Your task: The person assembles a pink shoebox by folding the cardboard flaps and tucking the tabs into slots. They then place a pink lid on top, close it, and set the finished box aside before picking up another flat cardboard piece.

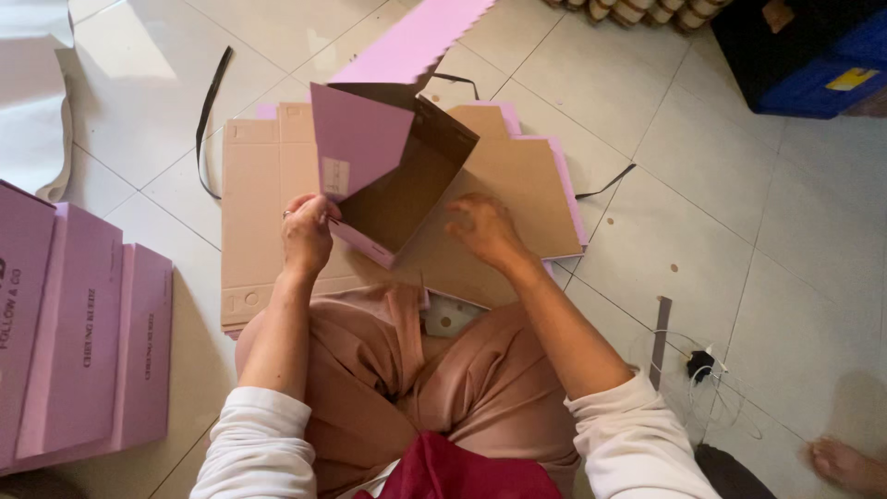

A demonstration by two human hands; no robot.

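Two hands work a half-folded pink cardboard box (388, 176) that stands tilted on a stack of flat box blanks (263, 203) on the tiled floor (739, 231), just in front of the person's knees; the left hand (307, 231) is pinched shut on the box's near lower edge where a pink flap meets the wall, while the right hand (482, 229) hovers beside the box with its fingers loosely curled, blurred, holding nothing that I can make out. Judging by its look, the box is light, thin corrugated board, stiff along the panels but ready to bend at the creases, so it is best held at a fold or corner rather than mid-panel. Its brown inside shows empty. Finished pink boxes (83, 342) lie closed at the left, contents hidden; a dark blue crate (813, 65) stands far right
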